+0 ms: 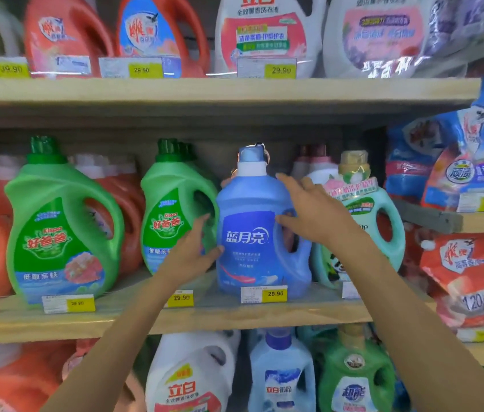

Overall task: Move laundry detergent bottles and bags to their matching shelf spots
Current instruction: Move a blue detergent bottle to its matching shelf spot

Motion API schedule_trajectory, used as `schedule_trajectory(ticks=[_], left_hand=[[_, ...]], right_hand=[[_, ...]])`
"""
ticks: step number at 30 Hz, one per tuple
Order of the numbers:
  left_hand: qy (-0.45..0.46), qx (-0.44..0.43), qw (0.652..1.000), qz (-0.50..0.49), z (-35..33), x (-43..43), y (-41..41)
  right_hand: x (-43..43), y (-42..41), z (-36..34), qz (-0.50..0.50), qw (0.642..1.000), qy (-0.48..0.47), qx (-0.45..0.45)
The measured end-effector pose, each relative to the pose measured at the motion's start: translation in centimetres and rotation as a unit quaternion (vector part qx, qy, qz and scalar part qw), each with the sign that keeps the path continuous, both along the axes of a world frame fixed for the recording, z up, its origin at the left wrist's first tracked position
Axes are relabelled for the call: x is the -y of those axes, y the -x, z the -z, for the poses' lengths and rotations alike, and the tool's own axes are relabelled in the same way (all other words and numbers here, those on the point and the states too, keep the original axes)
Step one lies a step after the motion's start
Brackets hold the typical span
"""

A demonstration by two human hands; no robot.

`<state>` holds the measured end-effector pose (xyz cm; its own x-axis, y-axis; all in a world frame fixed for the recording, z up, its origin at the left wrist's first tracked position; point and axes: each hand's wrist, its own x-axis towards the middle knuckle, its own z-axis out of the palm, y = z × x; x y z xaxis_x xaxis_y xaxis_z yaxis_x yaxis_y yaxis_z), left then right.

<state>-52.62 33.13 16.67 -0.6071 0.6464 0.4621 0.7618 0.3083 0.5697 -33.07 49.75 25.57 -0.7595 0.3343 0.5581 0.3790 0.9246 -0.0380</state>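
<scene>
In the head view, your blue bottle (249, 233) stands upright on the middle shelf (145, 319), between a green bottle (172, 215) and a teal bottle (383, 221), just behind a yellow price tag (264, 293). Your left hand (193, 251) lies straight-fingered against its lower left side. Your right hand (309, 212) spreads over its shoulder by the handle. Neither hand curls round it, so you are probably squaring it in its slot. The bottle is translucent blue with a white collar, and its dark blue label faces you.
</scene>
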Motion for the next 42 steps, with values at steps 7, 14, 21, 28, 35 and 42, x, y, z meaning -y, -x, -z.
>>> schedule_trajectory(ticks=[7,14,21,28,35,42], left_hand=[[-0.041,0.076,0.989,0.119,1.5,-2.1,2.0],[-0.089,0.151,0.963,0.203,2.8,-3.3,2.2],[-0.109,0.167,0.953,0.229,2.7,-3.6,1.8],[-0.104,0.155,0.957,0.22,3.2,-3.8,1.6],[-0.092,0.135,0.964,0.211,3.7,-3.4,1.6],[-0.093,0.148,0.963,0.207,3.8,-3.4,1.3]], right_hand=[[-3.0,2.9,0.4,-0.106,0.981,0.141,-0.079],[-4.5,4.3,2.6,-0.146,0.965,0.188,-0.113],[-6.3,5.2,3.4,-0.225,0.931,0.249,-0.146],[-8.0,5.4,3.6,-0.268,0.924,0.239,-0.134],[-9.0,5.3,3.3,-0.285,0.921,0.247,-0.099],[-9.1,5.4,3.5,-0.312,0.915,0.232,-0.108]])
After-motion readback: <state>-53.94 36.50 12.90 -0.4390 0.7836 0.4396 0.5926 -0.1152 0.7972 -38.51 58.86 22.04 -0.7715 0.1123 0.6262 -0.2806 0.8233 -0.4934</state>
